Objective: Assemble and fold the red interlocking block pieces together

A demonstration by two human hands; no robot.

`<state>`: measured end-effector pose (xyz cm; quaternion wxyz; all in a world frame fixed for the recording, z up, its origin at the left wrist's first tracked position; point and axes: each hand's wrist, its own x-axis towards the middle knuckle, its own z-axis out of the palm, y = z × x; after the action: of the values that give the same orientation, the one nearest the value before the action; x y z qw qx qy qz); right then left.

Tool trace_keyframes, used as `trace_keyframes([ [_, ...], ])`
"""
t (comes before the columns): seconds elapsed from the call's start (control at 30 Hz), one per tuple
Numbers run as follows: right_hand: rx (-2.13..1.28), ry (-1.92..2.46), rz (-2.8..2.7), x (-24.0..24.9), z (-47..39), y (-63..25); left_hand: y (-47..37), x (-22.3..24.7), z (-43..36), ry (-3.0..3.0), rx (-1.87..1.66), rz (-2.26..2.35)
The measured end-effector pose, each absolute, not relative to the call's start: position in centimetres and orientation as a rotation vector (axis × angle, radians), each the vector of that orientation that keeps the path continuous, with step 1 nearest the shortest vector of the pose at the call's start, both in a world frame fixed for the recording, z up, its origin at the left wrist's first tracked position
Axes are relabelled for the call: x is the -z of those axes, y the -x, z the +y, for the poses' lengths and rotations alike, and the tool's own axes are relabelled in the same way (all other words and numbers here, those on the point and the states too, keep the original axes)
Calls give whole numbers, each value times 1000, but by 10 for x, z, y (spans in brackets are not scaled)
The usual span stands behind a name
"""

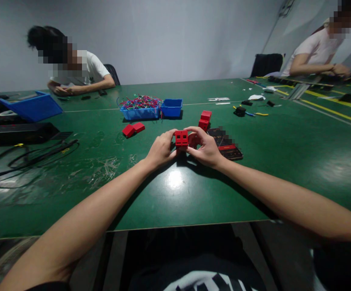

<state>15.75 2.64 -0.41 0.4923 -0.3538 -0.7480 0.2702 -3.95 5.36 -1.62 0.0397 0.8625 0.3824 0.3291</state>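
- Head view: the red block [181,138] sits up front and centre, between both hands above the green table [175,206], its two dark square holes facing the wearer!
- Left hand [160,149] has the block's left side, fingers bent, fingertips at top and thumb low.
- Right hand [206,148] is curved into a loose C, fingertips and thumb closed on the right edge; a two-sided pinch, probably for steadiness, leaving the front clear to see.
- Two red blocks [129,131] lie off to the left, others [205,114] just beyond the right hand, seemingly parked within reach.
- Blue tray [141,114] corrals a tangle of coloured wires [141,102], presumably against scattering.
- Writing now: clock-like digits on the phone [231,153], too small to read surely; no brand legible.
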Motion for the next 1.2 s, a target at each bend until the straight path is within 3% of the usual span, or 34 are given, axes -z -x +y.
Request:
trace_keyframes([
  [0.63, -334, 807, -1983, 2, 30, -163, 38, 13, 51, -2491, -1165, 957],
  [1.2, -171, 1026, -2022, 16, 45, -166, 36, 15, 55, -2212, -1174, 1236],
])
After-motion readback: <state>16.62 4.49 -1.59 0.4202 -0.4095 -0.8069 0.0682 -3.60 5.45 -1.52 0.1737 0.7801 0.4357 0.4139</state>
